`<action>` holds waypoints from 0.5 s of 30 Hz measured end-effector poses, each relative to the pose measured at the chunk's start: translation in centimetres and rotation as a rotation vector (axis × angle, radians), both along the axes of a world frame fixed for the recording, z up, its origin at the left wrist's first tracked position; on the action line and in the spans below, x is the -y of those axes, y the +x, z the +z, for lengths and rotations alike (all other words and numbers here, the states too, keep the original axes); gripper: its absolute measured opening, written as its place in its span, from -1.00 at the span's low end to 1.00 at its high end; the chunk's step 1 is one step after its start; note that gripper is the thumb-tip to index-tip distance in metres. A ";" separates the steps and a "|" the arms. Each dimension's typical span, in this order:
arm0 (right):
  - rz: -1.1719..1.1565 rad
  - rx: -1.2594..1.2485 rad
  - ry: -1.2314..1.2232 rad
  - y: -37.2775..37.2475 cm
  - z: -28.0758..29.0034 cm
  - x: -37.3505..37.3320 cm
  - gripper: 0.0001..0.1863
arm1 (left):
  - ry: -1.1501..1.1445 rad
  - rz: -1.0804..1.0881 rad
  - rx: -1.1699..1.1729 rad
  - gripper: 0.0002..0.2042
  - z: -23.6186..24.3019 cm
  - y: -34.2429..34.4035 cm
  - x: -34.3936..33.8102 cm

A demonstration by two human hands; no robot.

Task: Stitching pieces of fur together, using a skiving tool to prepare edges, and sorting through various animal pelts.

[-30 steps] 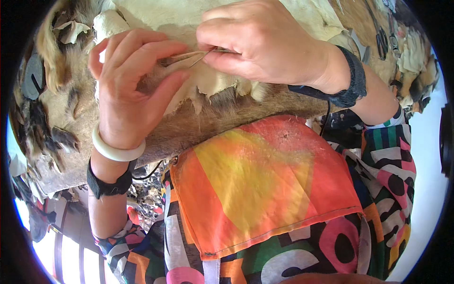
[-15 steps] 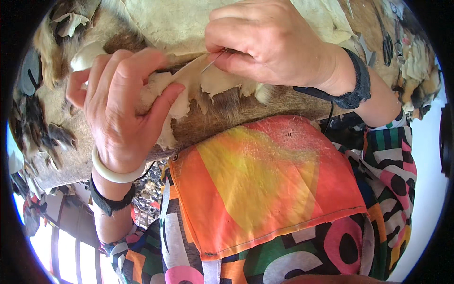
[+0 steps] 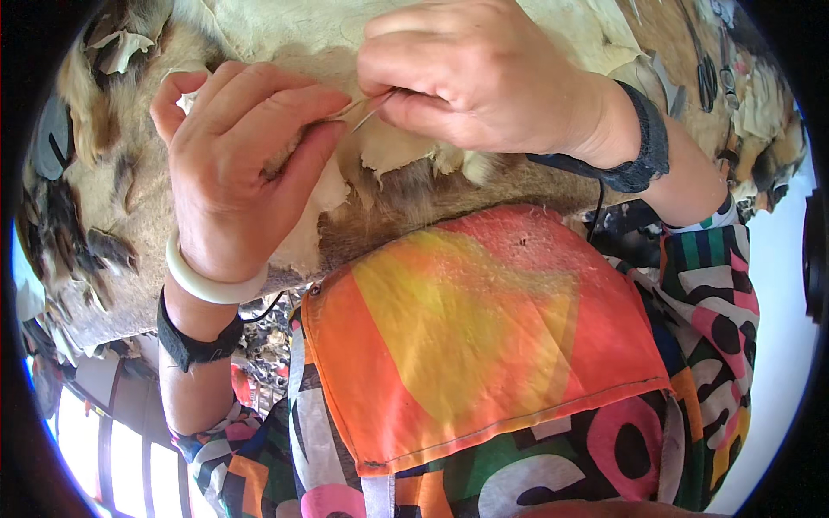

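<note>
My left hand, with a white bangle and a black wrist strap below it, is closed with thumb and forefinger on the edge of a pale fur-backed hide. My right hand, also strapped at the wrist, is just right of it, pinching a thin metal needle that points down-left toward my left fingertips. The needle's tip is close to the hide, and I cannot make out whether it pierces it. Ragged flaps and hair hang below both hands along the brown, hide-covered work edge.
Fur scraps and a grey flat piece lie at the left. Black scissors, more tools and pale offcuts are at the upper right. An orange-and-yellow bib covers my front, close below the work.
My left hand dropped and moved left, uncovering more of the pale flap, then came back up and right to the needle. My right hand shifted slightly, still pinching the needle.
</note>
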State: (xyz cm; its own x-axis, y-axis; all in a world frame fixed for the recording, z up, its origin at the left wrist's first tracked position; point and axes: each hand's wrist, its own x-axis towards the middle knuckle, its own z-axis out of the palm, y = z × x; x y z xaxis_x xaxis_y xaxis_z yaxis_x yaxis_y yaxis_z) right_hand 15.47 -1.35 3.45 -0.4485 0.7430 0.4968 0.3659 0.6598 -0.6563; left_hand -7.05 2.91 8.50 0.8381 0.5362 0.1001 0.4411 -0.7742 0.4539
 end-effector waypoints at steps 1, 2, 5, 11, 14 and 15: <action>0.014 0.010 -0.020 0.4 0.2 0.0 -0.83 | 0.016 -0.007 -0.023 -0.80 0.0 -0.1 0.0; 0.028 0.021 -0.040 0.7 0.4 0.1 -0.84 | 0.017 -0.010 -0.022 -0.80 0.0 -0.1 0.0; -0.007 -0.011 -0.389 3.6 2.0 0.6 -0.81 | 0.021 0.002 -0.011 -0.83 0.1 -0.2 -0.2; -0.163 0.143 -0.263 6.2 2.6 2.4 -0.72 | 0.056 0.008 0.017 -0.84 0.3 1.2 0.0; -0.152 0.352 -0.182 5.7 2.0 3.5 -0.69 | 0.041 0.008 -0.014 -0.84 0.6 1.8 0.2; -0.179 0.288 -0.074 5.4 1.5 3.5 -0.71 | 0.044 0.003 -0.019 -0.84 0.7 1.9 0.3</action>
State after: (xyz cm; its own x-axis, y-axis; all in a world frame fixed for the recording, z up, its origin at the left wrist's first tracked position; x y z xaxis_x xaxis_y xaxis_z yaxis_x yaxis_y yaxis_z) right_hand 20.86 -4.86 4.96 -0.4219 0.8518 0.3105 0.6488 0.5229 -0.5528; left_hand -5.19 2.66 9.17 0.8384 0.5342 0.1082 0.4515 -0.7919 0.4111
